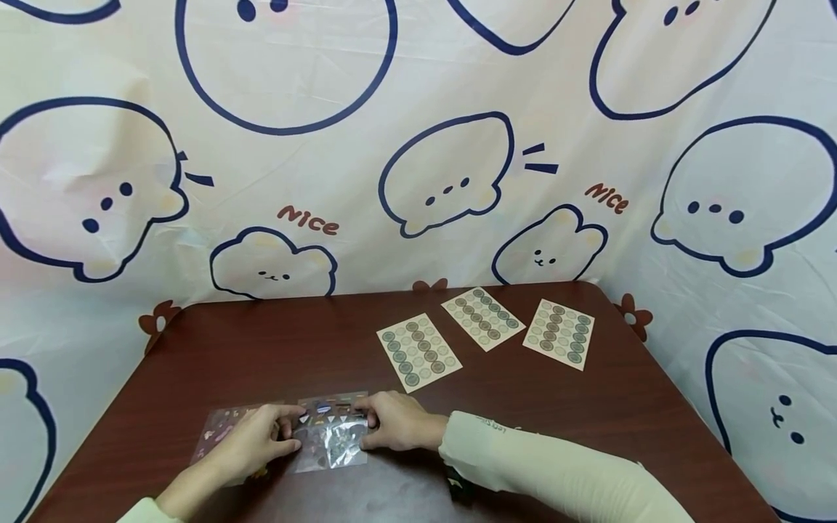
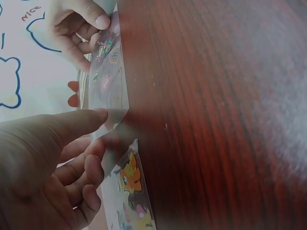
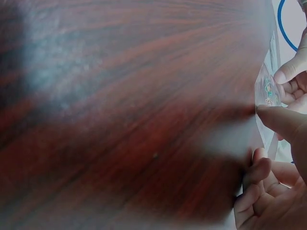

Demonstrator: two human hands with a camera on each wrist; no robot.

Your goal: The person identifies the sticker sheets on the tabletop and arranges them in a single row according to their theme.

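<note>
A clear plastic sticker sheet (image 1: 333,432) with small colourful stickers is held by both hands, just over the front of the table. At its left edge my left hand (image 1: 258,439) pinches it between thumb and fingers; the other fingers curl loosely. My right hand (image 1: 397,421) grips the opposite edge in the same way. In the left wrist view the sheet (image 2: 112,76) spans the gap between the hands, slightly raised. Another clear sticker sheet (image 1: 219,425) lies partly under my left hand; cartoon figures show on this second sheet (image 2: 129,179) in the left wrist view.
Three cream paper sheets with rows of round stickers, left (image 1: 418,352), middle (image 1: 484,318) and right (image 1: 559,334), lie farther back on the dark red-brown table (image 1: 281,349). A small dark object (image 1: 460,485) shows beneath my right sleeve. A printed cloth (image 1: 353,181) hangs behind the table.
</note>
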